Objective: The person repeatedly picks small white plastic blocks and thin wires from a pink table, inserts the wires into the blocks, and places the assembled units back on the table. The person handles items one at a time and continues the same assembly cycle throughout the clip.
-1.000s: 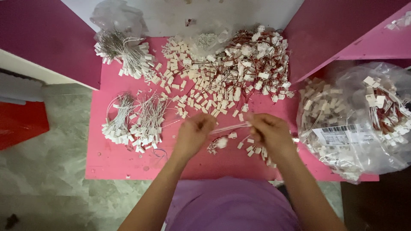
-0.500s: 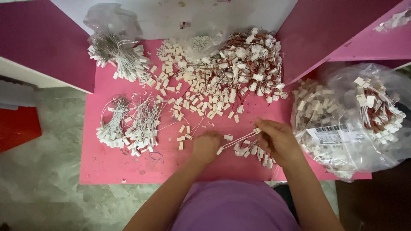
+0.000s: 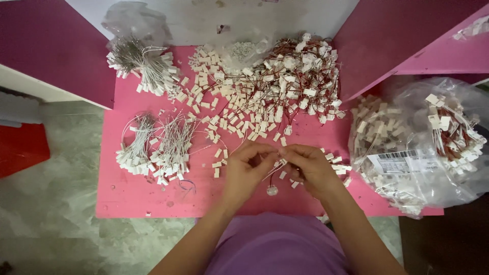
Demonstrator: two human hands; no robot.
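Observation:
My left hand [image 3: 246, 172] and my right hand [image 3: 309, 168] meet over the front middle of a pink table [image 3: 127, 196]. Their fingertips pinch a thin wired piece with a small white connector [image 3: 278, 164] between them. A small round white part [image 3: 272, 190] lies on the table just below the hands. Loose white connectors [image 3: 224, 122] are scattered right behind the hands. Farther back sits a pile of white connectors on red wires [image 3: 300, 76].
Bundles of white-wired connectors [image 3: 155, 147] lie at the left, another bundle [image 3: 142, 66] at the back left. A clear plastic bag [image 3: 423, 147] full of connectors sits at the right edge. Dark pink panels [image 3: 46, 46] flank the table; grey floor and a red object [image 3: 20, 147] lie left.
My left hand has come up from the table to meet my right hand; both now pinch the wired piece that the right hand held out before.

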